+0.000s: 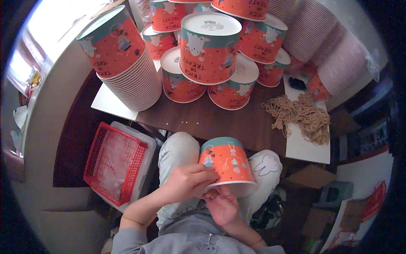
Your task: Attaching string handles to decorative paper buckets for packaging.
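Observation:
On my lap, between my knees, a paper bucket (230, 158) lies tilted with its open end toward me. It is orange with a teal band and printed figures, and has a white rolled rim. My left hand (188, 180) has its fingers closed against the bucket's left wall, just above the rim. From below, my right hand (224, 207) reaches palm up into the bucket's mouth, its fingers curled close to the left fingertips. Whatever lies between the right fingertips is hidden by the rim and the left hand.
Upside-down finished-looking buckets (211, 51) are piled on the brown table (177, 116). A tall nested stack (131, 80) stands left, and bagged stacks (321, 42) at right. Bundles of tan cord (302, 114) lie on a white board (311, 150). A red basket (120, 163) sits lower left.

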Demonstrator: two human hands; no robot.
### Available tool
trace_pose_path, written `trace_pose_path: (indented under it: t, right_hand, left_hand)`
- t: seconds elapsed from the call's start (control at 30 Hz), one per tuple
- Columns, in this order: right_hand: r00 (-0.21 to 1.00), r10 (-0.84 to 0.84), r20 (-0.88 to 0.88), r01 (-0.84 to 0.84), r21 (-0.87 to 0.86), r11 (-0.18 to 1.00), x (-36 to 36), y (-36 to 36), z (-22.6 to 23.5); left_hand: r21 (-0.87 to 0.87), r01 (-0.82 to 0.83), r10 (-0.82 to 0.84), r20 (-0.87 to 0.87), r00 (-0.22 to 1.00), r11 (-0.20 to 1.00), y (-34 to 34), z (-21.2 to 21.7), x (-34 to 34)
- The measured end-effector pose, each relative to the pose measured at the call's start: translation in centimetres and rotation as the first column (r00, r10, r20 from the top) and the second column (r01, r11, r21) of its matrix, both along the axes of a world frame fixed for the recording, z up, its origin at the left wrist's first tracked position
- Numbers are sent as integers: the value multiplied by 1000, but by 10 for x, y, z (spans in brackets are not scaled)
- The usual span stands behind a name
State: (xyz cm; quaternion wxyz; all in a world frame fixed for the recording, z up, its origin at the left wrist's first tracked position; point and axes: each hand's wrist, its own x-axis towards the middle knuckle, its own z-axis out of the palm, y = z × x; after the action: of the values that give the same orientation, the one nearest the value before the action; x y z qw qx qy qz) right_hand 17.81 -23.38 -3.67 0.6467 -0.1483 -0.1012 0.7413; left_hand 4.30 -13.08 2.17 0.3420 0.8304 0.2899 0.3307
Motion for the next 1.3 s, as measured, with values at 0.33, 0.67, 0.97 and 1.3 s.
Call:
trace_pose_path:
  t: [0.33,0.67,0.97,1.3]
  right_hand:
    - [994,-8,109,-1,82,997,-1,-2,-12]
    - [803,-63,593,52,37,998,16,-7,23]
    - [-672,-514,534,-216,523,825,77,18,53]
    - [-567,-599,565,-222,596,772,87,89,65]
  left_hand:
    - [85,-3,11,-86,996,996,3,8,3]
    - [135,-380,395,-108,912,915,44,2,-10]
    - [-81,-293,270,-216,938,953,23,14,-26]
    - [38,-190,194,-169,966,981,28,0,5]
